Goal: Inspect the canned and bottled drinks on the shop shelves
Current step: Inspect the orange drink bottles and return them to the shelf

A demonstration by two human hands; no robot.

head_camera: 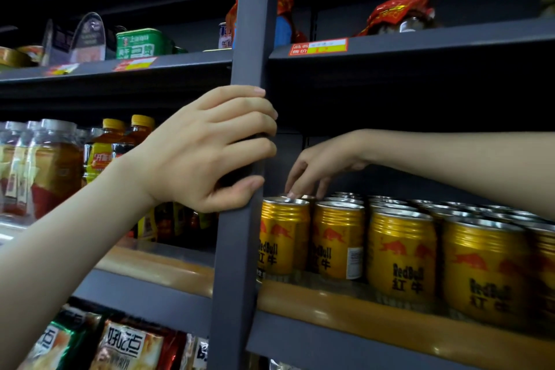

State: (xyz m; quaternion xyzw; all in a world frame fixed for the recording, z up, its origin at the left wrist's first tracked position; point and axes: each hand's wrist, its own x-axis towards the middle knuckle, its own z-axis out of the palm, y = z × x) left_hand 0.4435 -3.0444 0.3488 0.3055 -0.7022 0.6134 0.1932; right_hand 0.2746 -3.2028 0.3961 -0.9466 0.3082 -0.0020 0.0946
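Observation:
Several gold Red Bull cans [399,252] stand in rows on the middle shelf at the right. My right hand [318,165] reaches in from the right, its fingertips touching the silver top of a can [283,236] at the left end of the front row. My left hand [210,147] grips the grey upright post [249,39] between the two shelf bays, fingers curled round its edge. Bottled drinks with yellow caps [105,150] and clear bottles with silver caps [51,165] stand on the left bay's shelf, partly hidden behind my left forearm.
An upper shelf [420,42] with price tags carries a green tin [139,42], a red wrapped package [399,13] and other packets. Snack bags [129,345] sit on the shelf below at the left. A wooden rail [360,303] fronts the can shelf.

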